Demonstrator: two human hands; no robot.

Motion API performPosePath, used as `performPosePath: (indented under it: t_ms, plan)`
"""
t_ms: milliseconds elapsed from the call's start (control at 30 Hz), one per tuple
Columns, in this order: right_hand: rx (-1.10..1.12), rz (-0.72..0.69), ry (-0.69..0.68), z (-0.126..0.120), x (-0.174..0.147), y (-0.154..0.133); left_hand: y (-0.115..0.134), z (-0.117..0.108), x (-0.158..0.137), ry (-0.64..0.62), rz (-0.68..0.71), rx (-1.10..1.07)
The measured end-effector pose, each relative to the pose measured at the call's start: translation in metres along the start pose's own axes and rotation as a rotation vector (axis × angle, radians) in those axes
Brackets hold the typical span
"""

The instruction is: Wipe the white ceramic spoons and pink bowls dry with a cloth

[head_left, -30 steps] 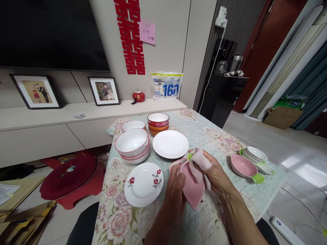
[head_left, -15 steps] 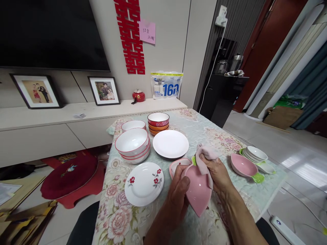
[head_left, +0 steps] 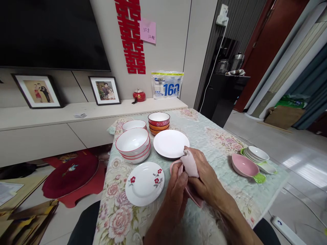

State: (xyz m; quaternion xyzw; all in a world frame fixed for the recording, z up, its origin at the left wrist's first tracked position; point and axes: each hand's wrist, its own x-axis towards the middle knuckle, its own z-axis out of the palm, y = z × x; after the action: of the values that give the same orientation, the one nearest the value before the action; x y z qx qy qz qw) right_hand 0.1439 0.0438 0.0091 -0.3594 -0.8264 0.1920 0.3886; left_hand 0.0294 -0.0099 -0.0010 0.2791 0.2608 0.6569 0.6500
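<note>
Between my hands is a pink leaf-shaped bowl [head_left: 194, 196], tilted and mostly covered by my fingers. My left hand [head_left: 176, 189] grips its left edge. A pale pink cloth [head_left: 189, 164] is bunched in my right hand [head_left: 205, 175], against the bowl's upper side. Just behind my left hand shows the rim of a pink-edged dish [head_left: 172, 165]. A white plate with red flowers [head_left: 144, 183] lies left of my hands. Beyond them sits a plain white plate [head_left: 171, 143] on top of a darker one.
Red-rimmed white bowls [head_left: 133, 143] stand stacked at left, with red and orange bowls [head_left: 158, 119] behind. Another pink leaf bowl [head_left: 244, 165] and small white bowls [head_left: 258, 153] are at right. A flowered cloth covers the table [head_left: 120, 211]; a red stool [head_left: 74, 173] stands left.
My right hand has moved left with the cloth, closer to my left hand. The pink bowl has turned from facing me to a steeper tilt and is now mostly hidden.
</note>
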Motion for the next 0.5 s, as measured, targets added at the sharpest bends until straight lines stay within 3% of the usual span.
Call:
performPosePath:
  t_ms: [133, 267, 400, 500]
  plan:
    - [0.139, 0.155, 0.069, -0.005, 0.002, 0.010, -0.007, -0.004, 0.001, -0.051, -0.019, -0.045]
    - [0.032, 0.298, 0.246, -0.014, 0.001, 0.022, -0.007, -0.013, 0.004, 0.050, -0.031, -0.106]
    - [-0.190, 0.182, 0.448, -0.021, -0.003, 0.022, -0.001, -0.014, 0.006, 0.169, -0.064, -0.154]
    - [-0.323, 0.079, 0.446, -0.013, -0.004, 0.012, -0.003, -0.011, 0.007, 0.108, -0.042, -0.165]
